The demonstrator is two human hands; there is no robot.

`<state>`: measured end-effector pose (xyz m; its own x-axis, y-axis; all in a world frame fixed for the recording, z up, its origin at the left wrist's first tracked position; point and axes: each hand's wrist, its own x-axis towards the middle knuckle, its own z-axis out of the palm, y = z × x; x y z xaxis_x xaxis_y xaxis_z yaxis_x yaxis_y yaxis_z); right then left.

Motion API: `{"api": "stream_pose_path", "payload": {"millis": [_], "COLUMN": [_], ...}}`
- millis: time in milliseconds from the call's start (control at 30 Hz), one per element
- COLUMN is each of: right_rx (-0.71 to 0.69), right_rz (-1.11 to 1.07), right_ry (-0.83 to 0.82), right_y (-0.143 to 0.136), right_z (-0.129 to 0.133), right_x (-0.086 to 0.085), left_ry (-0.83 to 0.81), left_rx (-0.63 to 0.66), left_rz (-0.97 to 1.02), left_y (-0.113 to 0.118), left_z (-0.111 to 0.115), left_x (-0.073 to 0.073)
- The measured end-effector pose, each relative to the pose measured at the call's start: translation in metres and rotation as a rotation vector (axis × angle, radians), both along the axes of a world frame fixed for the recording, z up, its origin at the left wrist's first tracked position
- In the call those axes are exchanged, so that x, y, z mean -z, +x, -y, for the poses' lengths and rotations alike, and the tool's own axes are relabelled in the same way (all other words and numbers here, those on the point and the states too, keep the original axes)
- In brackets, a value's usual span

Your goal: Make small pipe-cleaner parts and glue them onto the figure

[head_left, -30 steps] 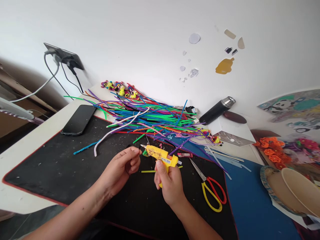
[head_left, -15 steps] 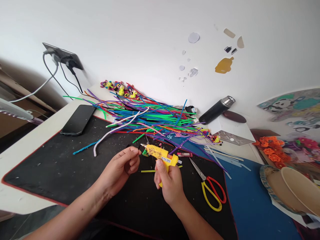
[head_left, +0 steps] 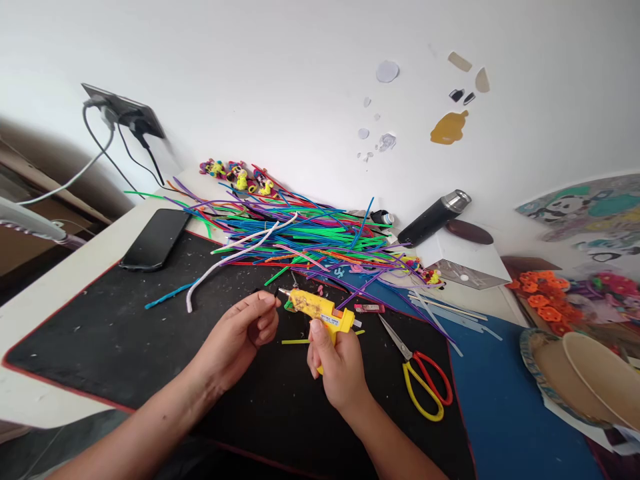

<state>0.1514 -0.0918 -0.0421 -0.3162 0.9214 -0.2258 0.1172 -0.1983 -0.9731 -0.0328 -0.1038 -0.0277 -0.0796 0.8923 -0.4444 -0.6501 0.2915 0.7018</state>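
My right hand (head_left: 340, 360) is wrapped round the handle of a yellow glue gun (head_left: 320, 309), whose metal nozzle points left. My left hand (head_left: 250, 327) is closed in a pinch close to the nozzle. A small dark piece shows at its fingertips, too small to name. Just behind the nozzle lies a small green piece, partly hidden by the gun. A yellow-green stem (head_left: 295, 342) rests on the black mat (head_left: 135, 333) between the hands. Beyond them spreads a heap of coloured pipe cleaners (head_left: 320, 233).
Scissors (head_left: 417, 373) with red and yellow handles lie right of my right hand. A phone (head_left: 156, 240) is at the left. A black flask (head_left: 435, 217) leans near the wall. Small figures (head_left: 240, 177) sit at the back; bowls (head_left: 565, 380) stand at the right.
The glue gun's nozzle has shifted slightly left, closer to the pinched fingertips of my left hand. Both hands keep their grips.
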Motion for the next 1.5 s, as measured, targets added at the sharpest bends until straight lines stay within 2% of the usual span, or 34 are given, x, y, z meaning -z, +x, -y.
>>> {"api": "stream_pose_path", "payload": {"millis": [167,467,767,1500], "right_rx": [-0.005,0.013,-0.004,-0.009], "right_rz": [0.008,-0.007,-0.015,0.001], "right_ry": [0.017,0.016,0.027,0.034], "right_y": [0.0006,-0.0025,-0.0013,-0.0015], "right_z": [0.0011,-0.003,-0.0013,0.0013], "right_x": [0.0027,-0.0066,-0.0014,-0.0011], "left_ry": [-0.005,0.0,-0.007,0.016], "left_rx": [-0.006,0.0,-0.007,-0.001], "left_rz": [0.006,0.024,0.04,0.032], "left_y": [0.0003,-0.0011,-0.0021,-0.0025], "left_z": [0.0001,0.0017,0.0015,0.0014], "left_x": [-0.0002,0.0003,0.0012,-0.0005]}}
